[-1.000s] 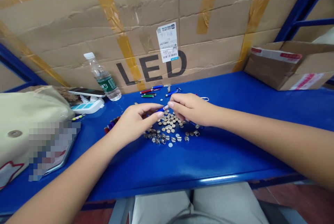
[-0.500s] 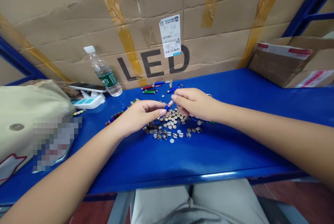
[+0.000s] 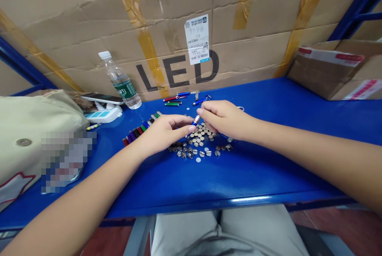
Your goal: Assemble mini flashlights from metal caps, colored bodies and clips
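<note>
Over the blue table, my left hand (image 3: 162,132) pinches the lower part of a small blue penlight (image 3: 196,120), a slim metal tube with a silvery printed label. The fingers of my right hand (image 3: 225,118) are closed at its upper end; whether a small part is between them is hidden. Below both hands lies a spread of round button cells (image 3: 198,138). Nearer to me are several shiny metal caps (image 3: 186,152). A row of coloured tubes (image 3: 140,130) lies beside my left hand, partly covered by it.
More coloured penlights (image 3: 173,104) lie at the back by a large cardboard box (image 3: 253,53). A water bottle (image 3: 127,88), power strip (image 3: 106,116), phone (image 3: 103,98) and pale bag (image 3: 36,120) stand left. An open carton (image 3: 325,73) sits at right.
Both hands keep their hold on the penlight, with barely any shift between them. The whole view has moved slightly, so things appear a little farther right.
</note>
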Demonstrator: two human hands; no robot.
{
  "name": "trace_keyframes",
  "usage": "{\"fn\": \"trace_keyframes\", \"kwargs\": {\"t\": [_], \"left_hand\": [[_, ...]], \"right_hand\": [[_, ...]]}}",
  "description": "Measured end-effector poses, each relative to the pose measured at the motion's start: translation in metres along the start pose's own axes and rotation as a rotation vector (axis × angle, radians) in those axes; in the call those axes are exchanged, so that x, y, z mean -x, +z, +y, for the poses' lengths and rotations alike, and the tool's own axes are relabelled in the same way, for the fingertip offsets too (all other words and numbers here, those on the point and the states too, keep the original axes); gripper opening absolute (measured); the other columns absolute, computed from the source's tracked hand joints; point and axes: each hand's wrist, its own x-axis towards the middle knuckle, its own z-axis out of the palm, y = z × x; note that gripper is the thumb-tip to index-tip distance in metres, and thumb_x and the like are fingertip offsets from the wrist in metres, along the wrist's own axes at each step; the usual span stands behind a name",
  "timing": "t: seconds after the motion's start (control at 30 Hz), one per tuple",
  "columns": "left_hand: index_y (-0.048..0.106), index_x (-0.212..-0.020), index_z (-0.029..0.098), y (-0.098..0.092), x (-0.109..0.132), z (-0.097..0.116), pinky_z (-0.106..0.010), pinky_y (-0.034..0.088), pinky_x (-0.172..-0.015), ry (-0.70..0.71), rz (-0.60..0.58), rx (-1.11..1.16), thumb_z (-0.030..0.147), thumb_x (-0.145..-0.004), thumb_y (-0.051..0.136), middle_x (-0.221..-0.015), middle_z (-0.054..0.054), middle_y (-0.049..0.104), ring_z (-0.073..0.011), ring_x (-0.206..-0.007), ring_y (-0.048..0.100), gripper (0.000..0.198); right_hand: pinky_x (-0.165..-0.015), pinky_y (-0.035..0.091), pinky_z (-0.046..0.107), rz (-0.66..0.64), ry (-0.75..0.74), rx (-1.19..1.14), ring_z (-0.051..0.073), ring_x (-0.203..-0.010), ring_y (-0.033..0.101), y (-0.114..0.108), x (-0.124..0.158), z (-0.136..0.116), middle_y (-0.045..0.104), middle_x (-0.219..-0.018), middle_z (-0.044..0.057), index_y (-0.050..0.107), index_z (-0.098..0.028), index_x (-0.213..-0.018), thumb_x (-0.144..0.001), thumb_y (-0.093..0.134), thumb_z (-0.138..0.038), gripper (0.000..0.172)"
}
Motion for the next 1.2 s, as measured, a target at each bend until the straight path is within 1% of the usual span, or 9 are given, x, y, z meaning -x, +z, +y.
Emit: {"fn": "trace_keyframes", "kwargs": {"t": [0.1,0.23,0.4,0.5,0.63,0.87,1.03,1.2], "left_hand": [[0.066,-0.114,0.019,0.0001,-0.0003,-0.0008,-0.034,0.049,-0.087,0.025,-0.014,-0.033,0.042,-0.083,0.06,-0.105,-0.005,0.071,-0.0212,-0.097,0.063,0.039],[0.066,-0.115,0.021,-0.0015,-0.0003,-0.0022,-0.032,0.049,-0.088,0.065,-0.037,-0.071,0.04,-0.085,0.057,-0.107,-0.003,0.071,-0.0195,-0.097,0.063,0.036],[0.067,-0.113,0.019,-0.0017,0.0,-0.0016,-0.032,0.05,-0.083,0.018,-0.034,-0.053,0.044,-0.083,0.059,-0.103,-0.004,0.071,-0.021,-0.094,0.064,0.039],[0.068,-0.111,0.019,-0.0007,0.0001,-0.0008,-0.033,0.05,-0.084,-0.008,-0.034,-0.016,0.045,-0.081,0.061,-0.102,-0.005,0.072,-0.0217,-0.095,0.064,0.04],[0.07,-0.105,0.019,0.0007,0.0002,-0.0008,-0.032,0.05,-0.084,-0.024,-0.042,0.02,0.045,-0.081,0.062,-0.097,-0.005,0.073,-0.0207,-0.095,0.064,0.037],[0.069,-0.108,0.019,0.0002,0.0007,-0.0006,-0.032,0.05,-0.085,0.013,-0.045,-0.026,0.042,-0.083,0.059,-0.102,-0.005,0.072,-0.0198,-0.094,0.064,0.035],[0.068,-0.108,0.019,0.0006,0.0004,-0.0024,-0.032,0.051,-0.085,-0.008,-0.044,-0.009,0.043,-0.082,0.06,-0.102,-0.005,0.072,-0.0197,-0.094,0.064,0.036],[0.066,-0.113,0.02,0.0002,0.0003,-0.0063,-0.034,0.049,-0.088,0.04,-0.043,-0.068,0.044,-0.084,0.058,-0.108,-0.006,0.07,-0.0206,-0.098,0.063,0.039]], "right_hand": [[-0.056,0.029,0.025,0.002,-0.041,0.03,0.011,-0.055,0.042,0.0006,0.0011,-0.0022,0.049,-0.054,-0.002,0.042,-0.019,-0.058,-0.091,0.04,-0.032,0.036],[-0.057,0.029,0.025,0.003,-0.038,0.041,0.011,-0.056,0.042,0.0005,0.0021,-0.0041,0.049,-0.056,-0.002,0.041,-0.019,-0.058,-0.091,0.04,-0.03,0.036],[-0.057,0.029,0.025,-0.007,-0.021,0.031,0.011,-0.056,0.043,0.0002,0.0018,-0.0035,0.05,-0.056,-0.002,0.041,-0.019,-0.058,-0.091,0.04,-0.029,0.036],[-0.057,0.03,0.025,-0.025,0.004,0.009,0.011,-0.055,0.044,0.0006,0.0011,-0.0018,0.05,-0.055,-0.003,0.041,-0.019,-0.058,-0.092,0.04,-0.03,0.036],[-0.055,0.031,0.024,-0.068,0.045,-0.027,0.01,-0.052,0.045,0.0015,0.0002,0.0011,0.05,-0.053,-0.003,0.042,-0.019,-0.059,-0.093,0.038,-0.032,0.037],[-0.055,0.031,0.024,-0.063,0.029,-0.013,0.009,-0.052,0.044,0.0012,0.0012,0.0001,0.049,-0.052,-0.003,0.041,-0.019,-0.058,-0.093,0.04,-0.033,0.037],[-0.056,0.031,0.025,-0.066,0.019,-0.003,0.01,-0.053,0.045,0.0011,0.0016,-0.0003,0.05,-0.053,-0.003,0.041,-0.019,-0.059,-0.092,0.04,-0.033,0.036],[-0.055,0.029,0.024,-0.081,-0.005,0.027,0.009,-0.052,0.043,0.0024,0.0015,0.0031,0.049,-0.053,-0.003,0.041,-0.019,-0.06,-0.092,0.04,-0.032,0.035]]}}
